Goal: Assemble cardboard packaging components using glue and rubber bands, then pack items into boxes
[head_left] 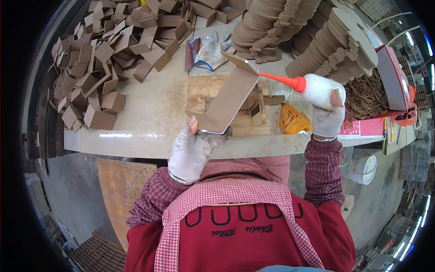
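Observation:
In a white glove with a bare thumb tip, my left hand (192,147) is closed on the near end of a folded brown board piece (233,93). The piece is tilted, with a bent flap at each end and a pale edge along its right side. My right hand (328,115), also gloved, wraps around a white squeeze bottle (321,89) with a long red nozzle. The nozzle's tip is at the far right corner of the piece, where the far flap bends. A wooden block jig (256,106) stands partly hidden behind the piece on a wooden board (199,90).
Many folded board pieces (108,109) are heaped at the left of the table (145,120). Stacks of cut board shapes (335,45) rise at the back right. A white glove (210,54), an orange cloth (293,119) and a red box of brown cords (367,93) lie around the work spot.

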A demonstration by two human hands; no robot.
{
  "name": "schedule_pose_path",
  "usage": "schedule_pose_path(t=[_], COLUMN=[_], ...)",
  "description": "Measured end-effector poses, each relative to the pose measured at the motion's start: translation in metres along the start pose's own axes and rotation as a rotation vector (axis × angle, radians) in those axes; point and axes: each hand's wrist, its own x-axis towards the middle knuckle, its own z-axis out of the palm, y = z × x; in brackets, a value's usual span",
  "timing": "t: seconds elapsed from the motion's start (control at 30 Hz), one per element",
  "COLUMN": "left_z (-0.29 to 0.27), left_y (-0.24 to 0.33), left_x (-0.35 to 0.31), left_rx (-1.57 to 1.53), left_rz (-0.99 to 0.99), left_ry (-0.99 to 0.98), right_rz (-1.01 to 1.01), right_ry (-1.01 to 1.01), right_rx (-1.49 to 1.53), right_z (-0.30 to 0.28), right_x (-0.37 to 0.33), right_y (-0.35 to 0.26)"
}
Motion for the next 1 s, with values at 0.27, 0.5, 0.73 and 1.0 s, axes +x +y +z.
schedule_pose_path(t=[0.27,0.5,0.73,1.0], left_z=[-0.017,-0.045,-0.051,-0.066], left_y=[0.011,0.050,0.066,0.078], left_x=[0.004,0.029,0.070,0.109], left_rx=[0.183,0.433,0.989,1.142], left_rz=[0.043,0.054,-0.090,-0.118], left_ry=[0.006,0.257,0.219,0.003], right_rz=[0.059,0.190,-0.243,-0.415], right_ry=[0.037,0.421,0.403,0.384], right_rx=[0.026,-0.156,-1.057,-0.993], right_z=[-0.067,-0.146,-0.155,-0.088], right_x=[0.014,0.031,0.039,0.018], right_y=[0.011,0.034,0.018,-0.087])
